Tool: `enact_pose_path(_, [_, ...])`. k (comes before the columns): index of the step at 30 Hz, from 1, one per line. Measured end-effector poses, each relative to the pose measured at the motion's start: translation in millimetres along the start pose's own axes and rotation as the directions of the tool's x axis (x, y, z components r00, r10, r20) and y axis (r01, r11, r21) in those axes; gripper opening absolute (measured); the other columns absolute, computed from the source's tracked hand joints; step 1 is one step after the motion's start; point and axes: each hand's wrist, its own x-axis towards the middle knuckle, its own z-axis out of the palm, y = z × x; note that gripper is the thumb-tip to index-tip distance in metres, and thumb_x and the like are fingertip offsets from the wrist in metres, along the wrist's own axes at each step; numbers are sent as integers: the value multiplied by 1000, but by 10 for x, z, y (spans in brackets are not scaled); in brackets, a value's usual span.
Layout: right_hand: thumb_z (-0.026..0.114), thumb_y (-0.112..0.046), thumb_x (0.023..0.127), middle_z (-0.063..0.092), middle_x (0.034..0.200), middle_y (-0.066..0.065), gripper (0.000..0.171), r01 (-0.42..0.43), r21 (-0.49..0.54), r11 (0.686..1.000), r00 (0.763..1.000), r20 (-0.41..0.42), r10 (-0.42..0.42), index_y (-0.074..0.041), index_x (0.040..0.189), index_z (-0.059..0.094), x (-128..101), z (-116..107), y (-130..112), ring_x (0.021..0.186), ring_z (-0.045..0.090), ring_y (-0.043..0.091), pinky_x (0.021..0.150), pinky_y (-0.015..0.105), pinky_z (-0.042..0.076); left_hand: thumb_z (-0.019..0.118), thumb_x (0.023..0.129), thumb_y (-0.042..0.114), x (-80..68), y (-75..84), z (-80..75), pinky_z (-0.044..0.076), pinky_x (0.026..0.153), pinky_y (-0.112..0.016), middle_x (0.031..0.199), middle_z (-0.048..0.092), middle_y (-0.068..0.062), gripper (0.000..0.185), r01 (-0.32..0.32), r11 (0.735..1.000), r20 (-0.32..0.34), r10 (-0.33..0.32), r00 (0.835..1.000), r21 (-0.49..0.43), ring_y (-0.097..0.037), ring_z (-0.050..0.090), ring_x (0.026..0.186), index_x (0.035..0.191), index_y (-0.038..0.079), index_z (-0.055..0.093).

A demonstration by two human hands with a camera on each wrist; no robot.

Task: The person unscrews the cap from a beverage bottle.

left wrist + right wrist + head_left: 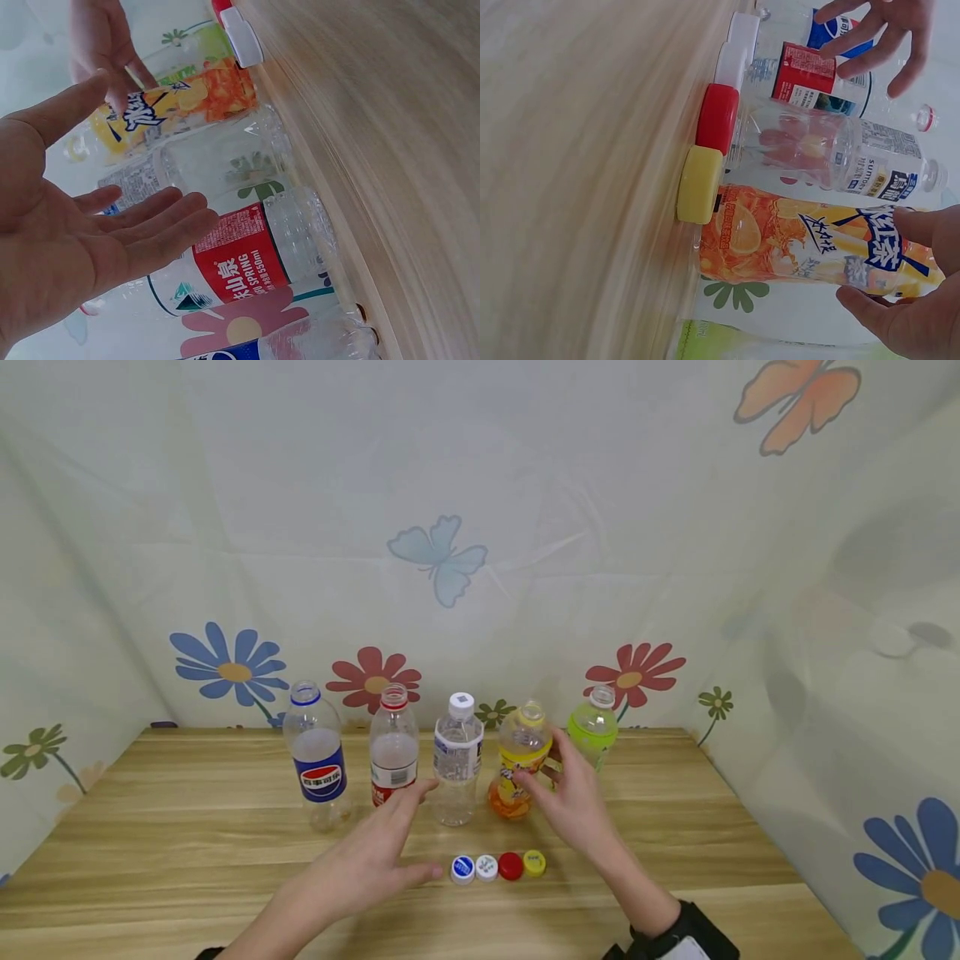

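My right hand (pixel 573 797) grips a clear bottle with a yellow iced-tea label (pixel 522 760), thumb on one side and fingers on the other. The bottle stands upright with an uncapped yellow-ringed neck; orange artwork (pixel 739 232) shows around its lower part. My left hand (pixel 367 864) is held out with straight fingers and an empty palm, in front of the red-labelled water bottle (pixel 240 255). Between the hands stands a clear bottle with a white cap (pixel 461 704). Nearer me lie a blue-and-white cap (pixel 462 869), a white cap (pixel 487 867), a red cap (pixel 511 866) and a yellow cap (pixel 535 862).
A Pepsi bottle (pixel 321 768) with an open blue-ringed neck stands at the left end of the row. At the right end is an uncapped green-labelled bottle (pixel 594 727), partly behind my right hand. A flowered cloth (pixel 525 610) hangs behind the wooden table (pixel 187 860).
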Motion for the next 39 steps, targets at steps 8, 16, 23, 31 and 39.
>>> enact_pose_path(8, [75,-9,95,52,146,16,73,-33,-3,999,999,5,33,-8,155,35,13,0,36,131,54,36,99,47,53,86,86,35,6,-3,14,38,111,-61,159,38,-15,95,5,1000,10,-5,1000,5,-35,42,142,159,16,29])
enact_pose_path(16, [74,-10,96,53,146,15,72,-10,-18,1000,1000,7,10,-10,156,34,19,14,47,130,55,36,98,48,54,85,86,35,7,7,19,38,111,-62,159,39,-15,94,0,1000,13,0,1000,6,-36,42,142,159,15,30])
enact_pose_path(23, [74,-9,96,53,146,15,75,-9,-35,999,1000,16,9,-11,157,31,31,34,36,129,56,36,97,48,54,85,87,36,8,14,17,39,110,-62,159,38,-15,94,4,1000,17,-4,1000,3,-37,42,142,159,16,29])
enact_pose_path(31, [75,-17,96,52,146,20,82,-58,-65,996,998,26,60,-8,159,24,9,8,11,131,54,39,100,52,51,84,88,35,7,19,18,40,110,-61,158,40,-14,91,-16,1000,-1,16,1000,10,-35,44,141,159,15,31])
enact_pose_path(39, [69,-35,100,49,147,26,87,-46,-119,992,996,67,54,-3,161,15,-5,-103,-50,132,53,40,101,57,49,82,90,32,-8,52,34,44,108,-57,153,47,-11,83,-48,998,-67,51,996,51,-31,49,137,156,15,36])
